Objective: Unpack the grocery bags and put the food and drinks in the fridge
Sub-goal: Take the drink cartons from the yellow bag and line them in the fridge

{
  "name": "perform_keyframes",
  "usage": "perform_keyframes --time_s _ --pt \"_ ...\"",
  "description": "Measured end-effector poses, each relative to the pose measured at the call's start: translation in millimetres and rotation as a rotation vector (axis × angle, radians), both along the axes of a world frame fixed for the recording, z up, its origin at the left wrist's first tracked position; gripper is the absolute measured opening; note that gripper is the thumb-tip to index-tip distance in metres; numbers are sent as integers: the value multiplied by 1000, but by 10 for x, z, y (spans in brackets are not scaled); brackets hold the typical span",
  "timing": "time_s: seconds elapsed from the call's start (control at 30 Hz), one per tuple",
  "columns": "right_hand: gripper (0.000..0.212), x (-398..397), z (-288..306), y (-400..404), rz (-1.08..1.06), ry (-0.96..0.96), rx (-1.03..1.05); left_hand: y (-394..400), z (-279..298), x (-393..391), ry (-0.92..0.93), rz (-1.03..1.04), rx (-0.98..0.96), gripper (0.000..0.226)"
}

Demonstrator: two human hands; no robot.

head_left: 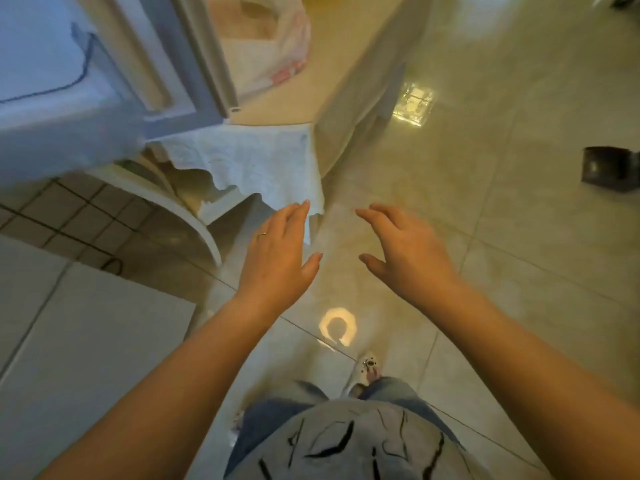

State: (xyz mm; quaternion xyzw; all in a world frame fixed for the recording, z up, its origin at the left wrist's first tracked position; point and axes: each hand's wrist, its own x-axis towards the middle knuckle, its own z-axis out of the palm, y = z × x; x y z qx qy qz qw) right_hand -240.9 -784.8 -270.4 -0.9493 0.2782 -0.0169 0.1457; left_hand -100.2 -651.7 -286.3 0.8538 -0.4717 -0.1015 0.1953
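Both of my hands are stretched out in front of me above the shiny floor, palms down and holding nothing. My left hand (280, 251) has a ring and its fingertips lie close to the hanging corner of a white cloth (256, 168). My right hand (405, 251) is beside it with fingers spread. A white plastic grocery bag (277, 53) with red print sits on the beige table (311, 98) at the top, well beyond both hands. The white fridge door (180, 57) stands open at the upper left, blurred.
The table's cloth-draped edge runs up to the right. A white curved chair or stand (194, 216) is under the fridge side. A dark box (609, 168) sits on the floor at right. My feet and jeans are at the bottom.
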Motion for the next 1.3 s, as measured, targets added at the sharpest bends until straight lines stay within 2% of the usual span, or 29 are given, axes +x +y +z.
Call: perform_keyframes --time_s 0.17,0.37,0.57,0.8,1.03,1.3 --pt "67 -284 -53 -861 -73 30 13 -922 -33 -163 -15 -80 29 73" --pt "67 -203 -166 -1780 -100 22 24 -1999 -154 71 -13 -112 45 76" --pt "67 430 -144 -3062 -102 -23 -27 -3339 -237 689 16 -126 -24 78" --pt "69 1230 -90 -4483 -111 11 -5 -4717 -258 1522 50 -109 11 80" --pt "77 1880 -74 -5767 -73 -42 29 -5776 -204 2130 30 -5 12 80" --pt "81 2971 -85 -7589 224 -83 19 -7261 -174 2816 38 312 -40 84"
